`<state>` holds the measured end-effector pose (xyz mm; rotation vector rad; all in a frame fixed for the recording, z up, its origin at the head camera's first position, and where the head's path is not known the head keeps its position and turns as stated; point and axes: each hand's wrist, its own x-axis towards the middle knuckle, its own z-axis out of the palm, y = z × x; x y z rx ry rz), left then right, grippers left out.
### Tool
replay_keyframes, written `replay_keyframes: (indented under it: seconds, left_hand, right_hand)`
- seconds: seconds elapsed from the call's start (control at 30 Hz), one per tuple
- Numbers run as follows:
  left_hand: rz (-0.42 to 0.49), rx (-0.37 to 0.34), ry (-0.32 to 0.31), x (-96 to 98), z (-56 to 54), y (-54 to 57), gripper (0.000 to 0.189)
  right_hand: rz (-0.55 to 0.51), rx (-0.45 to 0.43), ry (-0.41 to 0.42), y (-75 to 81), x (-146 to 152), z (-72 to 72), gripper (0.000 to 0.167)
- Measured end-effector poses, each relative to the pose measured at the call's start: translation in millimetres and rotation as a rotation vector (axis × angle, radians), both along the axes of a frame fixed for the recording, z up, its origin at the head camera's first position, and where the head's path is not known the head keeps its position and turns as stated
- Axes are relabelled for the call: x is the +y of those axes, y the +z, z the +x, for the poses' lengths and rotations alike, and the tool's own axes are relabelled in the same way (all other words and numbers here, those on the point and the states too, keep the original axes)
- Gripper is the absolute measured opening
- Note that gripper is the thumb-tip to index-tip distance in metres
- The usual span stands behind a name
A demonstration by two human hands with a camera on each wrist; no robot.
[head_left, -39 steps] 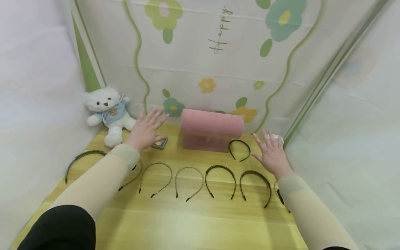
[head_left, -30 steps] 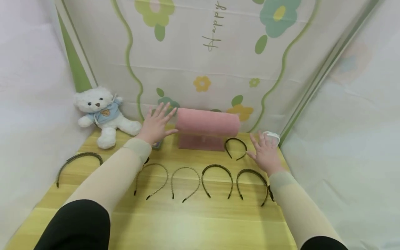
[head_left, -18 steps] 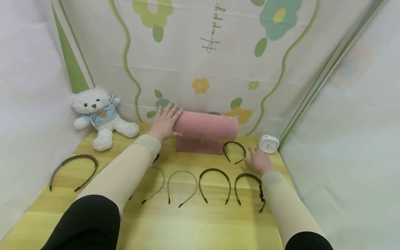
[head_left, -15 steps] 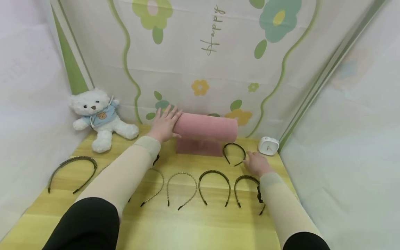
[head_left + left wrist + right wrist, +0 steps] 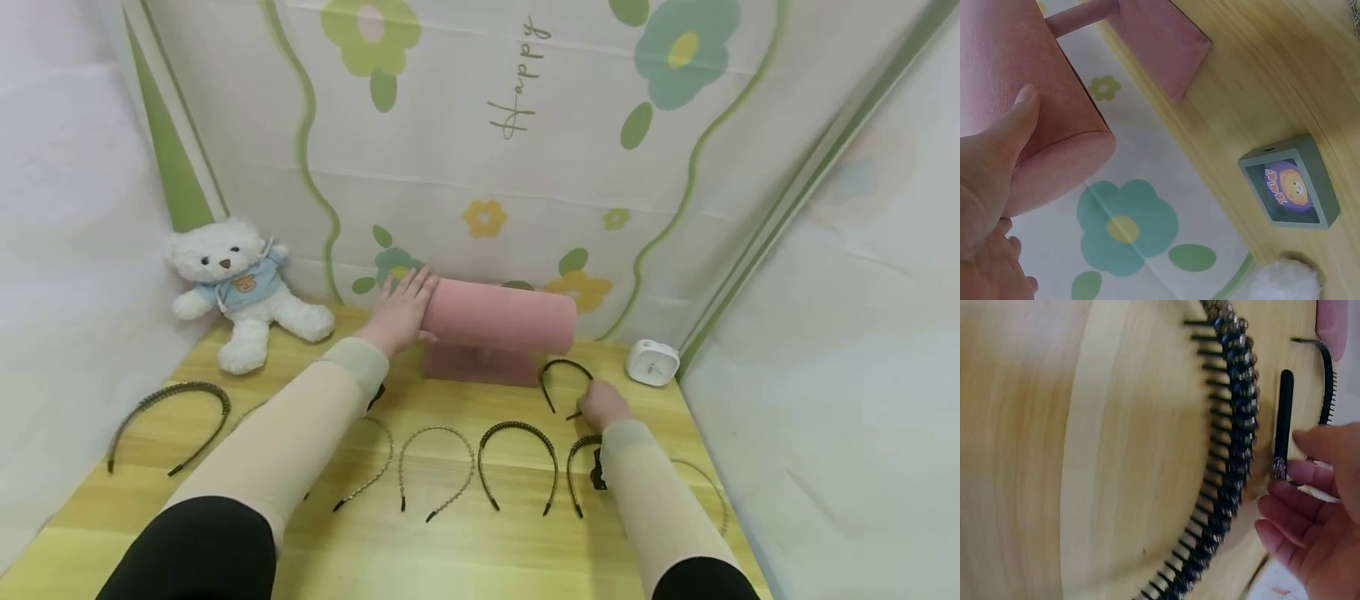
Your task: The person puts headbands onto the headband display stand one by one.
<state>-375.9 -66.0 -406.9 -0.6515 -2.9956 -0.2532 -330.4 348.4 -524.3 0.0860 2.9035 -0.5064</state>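
Observation:
My left hand [image 5: 397, 317] grips the left end of a pink, padded headband stand [image 5: 501, 315]. In the left wrist view its thumb [image 5: 1022, 100] lies on the padded roll and the other fingers wrap the end. My right hand [image 5: 602, 406] is at the right leg of a small black headband [image 5: 564, 364] lying beside the stand's base. In the right wrist view, fingertips [image 5: 1280, 487] touch a jewelled part below a black tip [image 5: 1284, 412], with the thumb a little apart. A dark toothed headband [image 5: 1229, 425] lies close under the right wrist.
Several headbands form a row along the wooden table, including a gold one [image 5: 437, 428] and a dark one [image 5: 517, 427]. A white teddy bear [image 5: 243, 287] sits at back left, a white clock [image 5: 652, 362] at back right. A small grey-green box [image 5: 1329, 187] stands near the left hand.
My left hand has moved right from beside the stand onto its end. My right hand has come down and left from near the clock to the small black headband, fingers curling in.

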Motion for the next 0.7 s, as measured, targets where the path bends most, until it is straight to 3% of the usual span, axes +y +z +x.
replay_keyframes:
  seconds: [0.17, 0.23, 0.4, 0.6, 0.7]
  left_hand:
    - [-0.019, 0.004, 0.015, 1.7, -0.2, -1.3, 0.114]
    - [-0.024, 0.012, 0.014, 2.5, -1.1, -3.4, 0.115]
    - [0.009, 0.009, 0.021, 5.0, -3.3, -7.6, 0.115]
    - [0.035, 0.000, 0.033, 3.9, -3.8, -7.1, 0.114]
    - [0.042, -0.005, 0.031, 2.7, -4.7, -7.4, 0.114]
  right_hand:
    - [-0.137, -0.015, -0.173, -5.5, -0.2, -3.2, 0.076]
    - [-0.184, 0.007, -0.230, -7.8, 1.1, -2.0, 0.071]
    - [-0.337, 0.038, -0.352, -7.1, 8.3, 0.6, 0.017]
    - [-0.705, 0.044, -0.538, 10.8, 9.1, -0.1, 0.013]
    - [-0.913, 0.074, -0.589, 23.9, 7.7, -1.0, 0.033]
